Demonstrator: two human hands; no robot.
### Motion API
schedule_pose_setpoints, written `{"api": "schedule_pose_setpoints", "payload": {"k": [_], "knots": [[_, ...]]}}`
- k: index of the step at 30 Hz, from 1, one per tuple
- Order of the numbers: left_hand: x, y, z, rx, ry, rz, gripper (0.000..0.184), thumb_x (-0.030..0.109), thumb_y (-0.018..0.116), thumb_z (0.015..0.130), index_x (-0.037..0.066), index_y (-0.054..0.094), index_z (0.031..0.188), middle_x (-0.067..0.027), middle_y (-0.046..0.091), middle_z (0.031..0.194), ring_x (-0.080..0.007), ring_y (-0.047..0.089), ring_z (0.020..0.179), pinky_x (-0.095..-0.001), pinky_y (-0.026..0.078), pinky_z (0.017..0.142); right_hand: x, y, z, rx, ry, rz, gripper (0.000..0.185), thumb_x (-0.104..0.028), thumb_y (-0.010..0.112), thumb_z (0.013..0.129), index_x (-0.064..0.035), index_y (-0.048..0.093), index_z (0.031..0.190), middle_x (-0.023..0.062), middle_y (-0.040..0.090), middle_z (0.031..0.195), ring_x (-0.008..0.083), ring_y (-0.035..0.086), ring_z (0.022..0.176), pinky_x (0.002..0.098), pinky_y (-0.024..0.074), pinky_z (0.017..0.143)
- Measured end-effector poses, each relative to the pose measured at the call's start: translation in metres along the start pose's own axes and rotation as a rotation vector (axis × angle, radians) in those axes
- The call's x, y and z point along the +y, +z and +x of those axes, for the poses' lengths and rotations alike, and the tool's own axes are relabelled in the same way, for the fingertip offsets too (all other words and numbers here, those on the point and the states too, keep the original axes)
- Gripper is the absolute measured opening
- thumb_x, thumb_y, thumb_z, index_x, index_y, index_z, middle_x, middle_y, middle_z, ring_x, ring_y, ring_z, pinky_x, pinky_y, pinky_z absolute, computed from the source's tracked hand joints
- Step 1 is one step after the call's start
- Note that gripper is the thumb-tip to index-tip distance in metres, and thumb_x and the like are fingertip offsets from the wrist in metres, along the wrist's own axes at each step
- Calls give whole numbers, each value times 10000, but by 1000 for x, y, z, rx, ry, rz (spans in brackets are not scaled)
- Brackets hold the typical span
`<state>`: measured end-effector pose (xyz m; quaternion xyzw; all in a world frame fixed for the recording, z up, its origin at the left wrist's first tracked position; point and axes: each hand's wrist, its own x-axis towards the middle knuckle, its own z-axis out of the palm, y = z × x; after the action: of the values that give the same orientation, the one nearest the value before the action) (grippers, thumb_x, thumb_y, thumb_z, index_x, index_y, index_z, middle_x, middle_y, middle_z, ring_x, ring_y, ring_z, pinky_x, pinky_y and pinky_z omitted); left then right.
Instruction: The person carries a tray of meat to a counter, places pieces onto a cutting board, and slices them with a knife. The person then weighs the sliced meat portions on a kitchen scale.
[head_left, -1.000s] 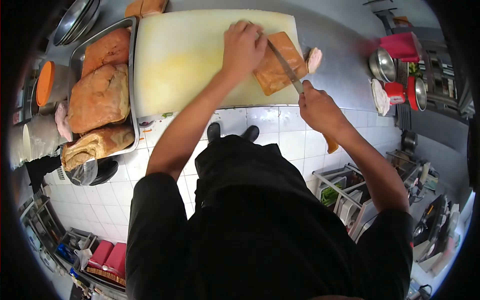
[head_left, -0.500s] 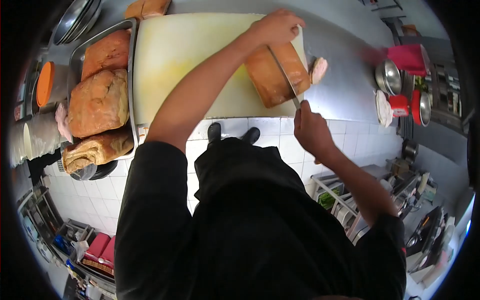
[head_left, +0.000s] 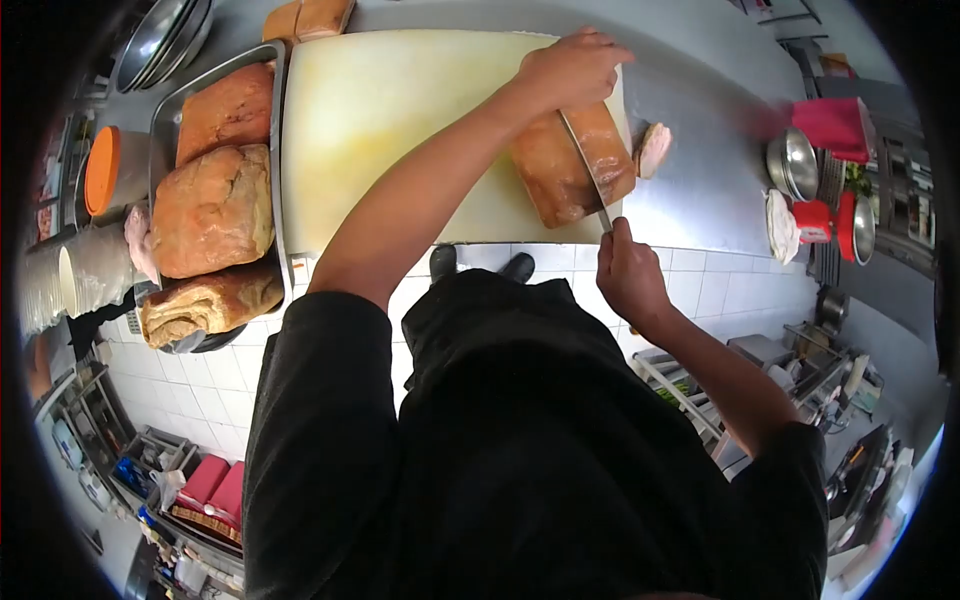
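A glossy, brown-skinned slab of meat (head_left: 545,172), blocky with rounded corners and a moist, smooth top, lies on the right part of a pale, yellow-stained cutting board (head_left: 380,130), close to its near edge. Just beyond the board's right edge, a small pink-and-brown offcut (head_left: 654,150) rests on the brushed metal counter (head_left: 715,190); to the left, a metal tray (head_left: 282,110) holds thicker, wrinkled meat pieces (head_left: 212,212). The slab's side edges slant from far left to near right; its far edge is partly covered, so its long axis is hard to tell. The thin, straight knife (head_left: 589,166) slants likewise across it, handle end near and right, far end passing beneath the left hand (head_left: 578,68). That hand arches over the slab's far side, fingers bent rightward; whether they press on anything I cannot tell. The right hand (head_left: 633,270) reaches in from the near right, fingers wrapped tightly around the handle
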<state>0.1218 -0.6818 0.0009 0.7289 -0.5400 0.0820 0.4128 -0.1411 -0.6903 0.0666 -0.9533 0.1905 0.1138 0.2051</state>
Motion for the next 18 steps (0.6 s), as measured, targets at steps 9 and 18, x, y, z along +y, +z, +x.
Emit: {"api": "schedule_pose_setpoints", "payload": {"k": [9,18], "knots": [[-15,-10,12,-279,-340,-354,377,36,483,795,28,622,1146,-225,640,866,-344,610,807,-396,482,771,-11,-41,9,-79,48,23,162,-134,461,911,24,451,946,292,593,673,488,594,665,575,477,642],[27,-32,12,-217,-187,-108,412,24,442,832,55,583,1218,-221,619,984,-355,585,939,-425,458,838,-7,-5,-4,-135,208,69,127,-96,451,902,-2,429,985,234,618,689,439,640,671,541,514,643]]}}
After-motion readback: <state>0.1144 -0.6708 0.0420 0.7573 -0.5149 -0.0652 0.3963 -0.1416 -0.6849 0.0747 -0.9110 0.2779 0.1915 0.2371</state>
